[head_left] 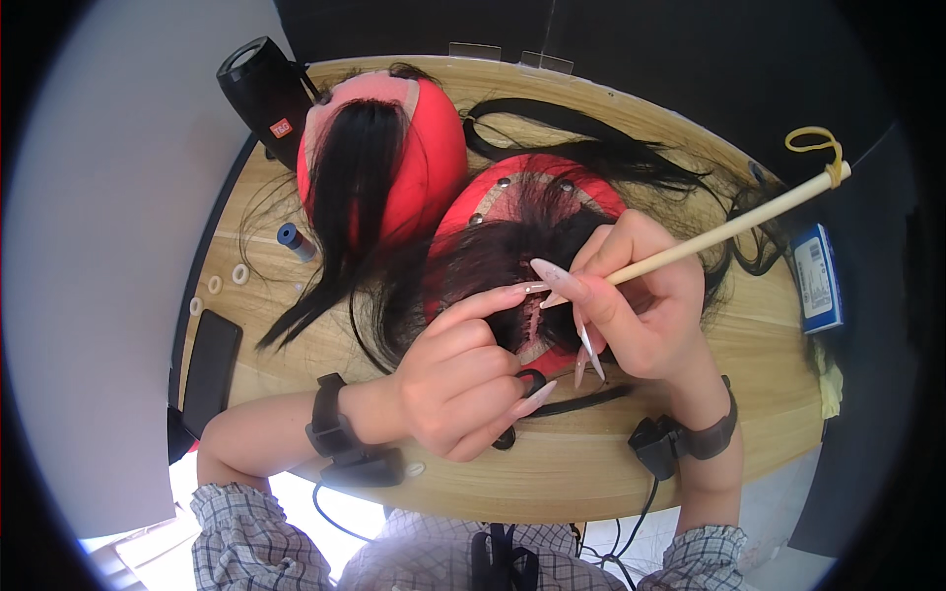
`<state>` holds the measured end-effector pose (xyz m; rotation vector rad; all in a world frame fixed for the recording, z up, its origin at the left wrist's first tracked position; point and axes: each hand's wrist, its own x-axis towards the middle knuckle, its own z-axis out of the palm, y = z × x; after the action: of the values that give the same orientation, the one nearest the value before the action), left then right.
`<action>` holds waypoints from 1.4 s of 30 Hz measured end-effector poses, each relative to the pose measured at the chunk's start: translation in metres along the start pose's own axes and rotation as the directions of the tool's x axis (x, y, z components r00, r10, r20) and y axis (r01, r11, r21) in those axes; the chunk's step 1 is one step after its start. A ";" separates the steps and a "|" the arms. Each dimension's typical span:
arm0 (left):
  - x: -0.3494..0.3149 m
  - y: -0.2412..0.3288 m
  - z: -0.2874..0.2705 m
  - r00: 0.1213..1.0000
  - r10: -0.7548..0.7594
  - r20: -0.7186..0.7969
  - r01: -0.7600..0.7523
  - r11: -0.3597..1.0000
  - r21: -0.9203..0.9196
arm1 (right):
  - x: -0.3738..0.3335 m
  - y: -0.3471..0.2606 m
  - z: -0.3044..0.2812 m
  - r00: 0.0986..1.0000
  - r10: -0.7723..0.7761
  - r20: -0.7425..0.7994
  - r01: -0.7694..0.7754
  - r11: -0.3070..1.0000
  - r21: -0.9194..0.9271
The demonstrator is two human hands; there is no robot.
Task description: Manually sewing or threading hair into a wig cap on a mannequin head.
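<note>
Evidently, I'm seeing the right hand (645, 300) gripping a pale stick (729, 229) like a pen, right of centre in the frame, presumably for fine control of its lower end. That end is hovering or resting by a pink parting (533, 323) in dark hair (468, 266) on a red head form (503, 204), mid-frame. The left hand (458, 384) is folding most fingers inward while its index is pointing to the parting, probably steadying strands; whether it's holding any, I can't tell.
</note>
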<state>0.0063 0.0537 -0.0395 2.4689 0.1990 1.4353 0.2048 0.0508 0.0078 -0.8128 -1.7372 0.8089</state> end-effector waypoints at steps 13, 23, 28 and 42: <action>0.001 0.001 -0.002 1.000 0.002 0.028 -0.003 1.000 0.029 | 0.004 -0.007 -0.003 0.987 0.151 0.060 -0.159 0.975 0.155; 0.017 0.009 -0.004 0.989 0.148 0.026 -0.121 0.681 0.722 | 0.004 -0.009 -0.004 0.971 0.226 0.084 -0.239 0.945 0.221; 0.021 0.011 -0.007 0.992 0.045 0.115 -0.119 0.588 0.800 | 0.004 -0.010 -0.005 0.960 0.273 0.057 -0.278 0.931 0.234; 0.034 0.029 -0.019 0.893 -0.106 0.437 -0.289 0.609 0.739 | 0.006 -0.011 -0.004 0.959 0.276 0.063 -0.282 0.915 0.289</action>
<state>0.0066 0.0382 0.0064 3.5009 0.7688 0.8246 0.2053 0.0496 0.0210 -0.8591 -1.4863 1.2414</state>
